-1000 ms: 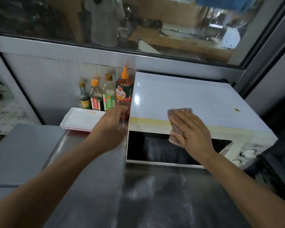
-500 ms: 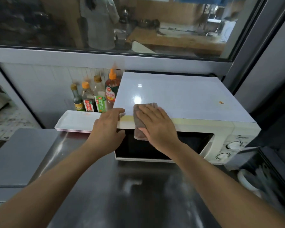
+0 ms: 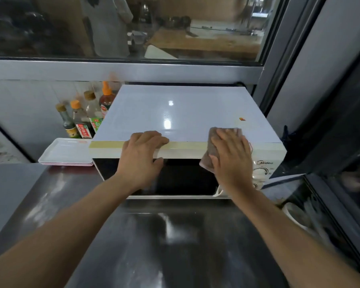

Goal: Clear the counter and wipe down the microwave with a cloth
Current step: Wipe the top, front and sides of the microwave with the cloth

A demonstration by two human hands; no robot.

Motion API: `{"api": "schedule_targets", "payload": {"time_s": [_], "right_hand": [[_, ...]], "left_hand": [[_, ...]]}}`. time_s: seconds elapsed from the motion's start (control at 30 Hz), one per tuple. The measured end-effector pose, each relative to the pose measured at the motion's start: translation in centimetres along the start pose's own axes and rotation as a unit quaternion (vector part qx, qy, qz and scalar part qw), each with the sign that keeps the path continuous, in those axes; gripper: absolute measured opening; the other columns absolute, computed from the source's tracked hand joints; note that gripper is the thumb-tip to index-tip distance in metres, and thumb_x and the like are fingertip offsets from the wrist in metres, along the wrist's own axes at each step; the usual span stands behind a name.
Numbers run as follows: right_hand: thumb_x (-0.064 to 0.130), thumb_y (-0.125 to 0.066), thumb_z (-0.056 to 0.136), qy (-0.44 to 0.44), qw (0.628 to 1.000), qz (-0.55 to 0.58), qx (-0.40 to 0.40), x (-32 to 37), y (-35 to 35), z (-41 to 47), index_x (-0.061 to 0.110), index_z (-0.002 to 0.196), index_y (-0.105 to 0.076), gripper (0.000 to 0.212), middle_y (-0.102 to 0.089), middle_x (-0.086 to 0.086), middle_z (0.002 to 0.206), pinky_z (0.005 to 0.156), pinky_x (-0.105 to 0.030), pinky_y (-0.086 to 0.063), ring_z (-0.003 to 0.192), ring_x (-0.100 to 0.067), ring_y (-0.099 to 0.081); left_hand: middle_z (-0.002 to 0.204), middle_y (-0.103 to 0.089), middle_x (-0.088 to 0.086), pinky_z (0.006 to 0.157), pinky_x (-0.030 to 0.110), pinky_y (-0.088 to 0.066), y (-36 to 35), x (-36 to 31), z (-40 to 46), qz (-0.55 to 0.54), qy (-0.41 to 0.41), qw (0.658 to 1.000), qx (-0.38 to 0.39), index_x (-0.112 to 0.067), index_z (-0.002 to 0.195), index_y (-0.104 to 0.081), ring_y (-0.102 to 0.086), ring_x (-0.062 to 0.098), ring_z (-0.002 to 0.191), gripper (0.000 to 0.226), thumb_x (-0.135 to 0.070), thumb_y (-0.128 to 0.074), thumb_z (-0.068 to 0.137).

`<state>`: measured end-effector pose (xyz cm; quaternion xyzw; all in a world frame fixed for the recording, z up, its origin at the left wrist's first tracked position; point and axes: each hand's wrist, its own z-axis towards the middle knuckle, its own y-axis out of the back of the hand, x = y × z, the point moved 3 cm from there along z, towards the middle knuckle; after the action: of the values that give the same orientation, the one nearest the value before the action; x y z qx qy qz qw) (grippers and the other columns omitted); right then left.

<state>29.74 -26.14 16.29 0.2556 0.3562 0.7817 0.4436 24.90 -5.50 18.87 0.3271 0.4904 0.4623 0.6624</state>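
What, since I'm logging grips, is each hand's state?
Left hand: grips the microwave at its top edge.
Right hand: open, pressing the cloth on it.

Both our bare forearms reach toward 12 o'clock. Our left hand (image 3: 140, 161) clasps the microwave (image 3: 185, 113) at its front top edge, fingers (image 3: 154, 137) hooked over, thumb below. At 1 o'clock our right hand (image 3: 232, 161) presses the cloth (image 3: 212, 141), fingers straight.

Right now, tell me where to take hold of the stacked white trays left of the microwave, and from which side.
Take the stacked white trays by the near long rim, coming from the front-left. They lie flat with a raised lip; the bottles stand behind them and the microwave crowds their right end.
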Motion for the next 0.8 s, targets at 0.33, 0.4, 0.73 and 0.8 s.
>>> {"api": "schedule_targets", "payload": {"time_s": [0.33, 0.4, 0.73, 0.8], "right_hand": [[0.029, -0.045, 0.091, 0.065, 0.998, -0.011, 0.02, -4.3, 0.5, -0.5, 0.013, 0.126, -0.058, 0.04, -0.054, -0.005, 0.136, 0.113, -0.043, -0.021, 0.13, -0.024, -0.047], [0.035, -0.041, 0.091, 0.02, 0.998, -0.023, 0.058, -8.3, 1.1, -1.3, 0.015, 0.133, -0.05, 0.048, -0.046, -0.005, 0.143, 0.116, -0.042, -0.009, 0.136, -0.025, -0.038], [0.02, -0.048, 0.096, -0.149, 0.949, 0.277, -0.003, -14.4, 1.5, -3.7, 0.015, 0.139, -0.036, 0.044, -0.046, 0.0, 0.137, 0.093, 0.006, -0.023, 0.115, 0.005, -0.043], [0.026, -0.044, 0.097, -0.218, 0.914, 0.341, -0.037, -13.7, 0.4, -4.5, 0.021, 0.137, -0.034, 0.041, -0.055, 0.008, 0.112, 0.072, 0.007, -0.034, 0.089, 0.015, -0.051]], "left_hand": [[0.124, -0.051, 0.002, 0.096, 0.041, -0.032, -1.6, -4.3, 2.5, 0.012, 0.037, 0.998, -0.039, -0.018, 0.105, -0.061, -0.039, 0.028, 0.119, 0.025, -0.022, -0.062, 0.08], [0.128, -0.05, 0.0, 0.099, 0.04, -0.029, -2.9, -6.7, 2.8, -0.009, -0.003, 1.0, -0.025, -0.019, 0.114, -0.06, -0.038, 0.028, 0.122, 0.034, -0.023, -0.063, 0.081], [0.126, -0.05, 0.0, 0.092, 0.041, -0.032, -6.4, -8.4, 2.5, 0.069, -0.035, 0.995, -0.056, -0.023, 0.12, -0.056, -0.042, 0.03, 0.112, 0.045, -0.035, -0.049, 0.077], [0.125, -0.05, 0.001, 0.091, 0.04, -0.031, -6.6, -8.4, 2.5, 0.075, -0.03, 0.995, -0.063, -0.023, 0.12, -0.056, -0.042, 0.03, 0.111, 0.045, -0.035, -0.049, 0.077]]}}
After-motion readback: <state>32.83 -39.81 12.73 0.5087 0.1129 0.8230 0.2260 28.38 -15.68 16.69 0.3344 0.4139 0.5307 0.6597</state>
